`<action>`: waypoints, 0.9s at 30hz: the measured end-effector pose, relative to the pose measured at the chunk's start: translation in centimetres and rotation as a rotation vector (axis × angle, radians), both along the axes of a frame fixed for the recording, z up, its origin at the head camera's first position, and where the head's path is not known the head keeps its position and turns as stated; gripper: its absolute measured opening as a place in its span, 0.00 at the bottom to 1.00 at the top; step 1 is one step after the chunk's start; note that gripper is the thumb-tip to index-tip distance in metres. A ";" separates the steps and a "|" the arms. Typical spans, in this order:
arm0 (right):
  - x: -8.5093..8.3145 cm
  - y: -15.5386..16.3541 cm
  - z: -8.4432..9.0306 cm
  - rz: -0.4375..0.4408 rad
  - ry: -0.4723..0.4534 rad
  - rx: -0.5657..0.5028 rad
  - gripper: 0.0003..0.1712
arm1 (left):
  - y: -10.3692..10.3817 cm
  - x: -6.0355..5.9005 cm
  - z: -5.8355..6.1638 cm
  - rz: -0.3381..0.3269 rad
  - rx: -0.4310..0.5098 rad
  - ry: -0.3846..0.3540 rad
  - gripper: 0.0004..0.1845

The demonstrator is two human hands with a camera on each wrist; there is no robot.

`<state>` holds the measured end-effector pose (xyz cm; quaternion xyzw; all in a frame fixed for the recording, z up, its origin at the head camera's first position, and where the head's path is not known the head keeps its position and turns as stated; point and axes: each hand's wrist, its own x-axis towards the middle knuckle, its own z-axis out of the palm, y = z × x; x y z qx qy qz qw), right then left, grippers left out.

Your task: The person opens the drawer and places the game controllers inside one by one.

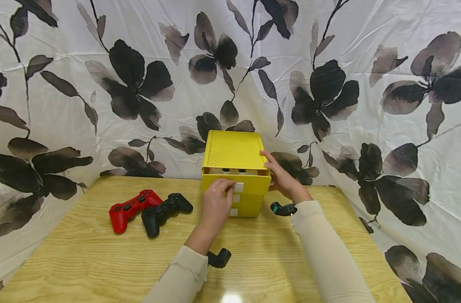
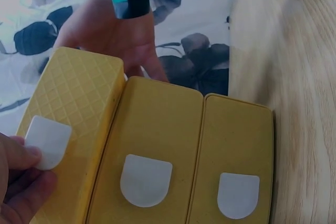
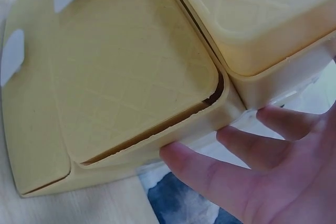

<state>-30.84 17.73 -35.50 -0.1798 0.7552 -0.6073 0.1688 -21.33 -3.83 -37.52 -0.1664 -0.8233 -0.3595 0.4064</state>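
Observation:
A small yellow drawer cabinet (image 1: pixel 234 147) with three stacked drawers stands at the back of the table. Its top drawer (image 1: pixel 257 185) sticks out slightly, and a pale thing with round black spots (image 1: pixel 242 171) shows through the gap. My left hand (image 1: pixel 216 200) pinches the top drawer's white pull tab (image 2: pixel 50 141) between thumb and fingers. Against the cabinet's right side rests my right hand (image 1: pixel 285 179), its fingers (image 3: pixel 197 163) extended along the wall. Below, the middle drawer (image 2: pixel 147 124) and bottom drawer (image 2: pixel 233 140) sit flush, each with a white tab.
To the left on the wooden table (image 1: pixel 101 269) lie a red game controller (image 1: pixel 133 206) and a black game controller (image 1: pixel 166 212), which overlap. A white cloth with dark flowers (image 1: pixel 268 25) hangs right behind the cabinet. Black straps (image 1: pixel 283 209) circle the wrists.

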 end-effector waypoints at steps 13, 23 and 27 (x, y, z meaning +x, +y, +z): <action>-0.1 0.0 0.1 -0.003 -0.010 -0.001 0.34 | 0.1 -1.2 -0.3 -0.007 0.029 0.007 0.05; 0.0 0.0 0.4 -0.011 0.014 0.011 0.35 | 0.1 -1.7 -0.4 0.000 0.027 0.025 0.05; 0.0 -0.1 0.6 -0.008 0.010 0.003 0.35 | 0.1 -1.9 -0.4 0.000 0.031 0.018 0.05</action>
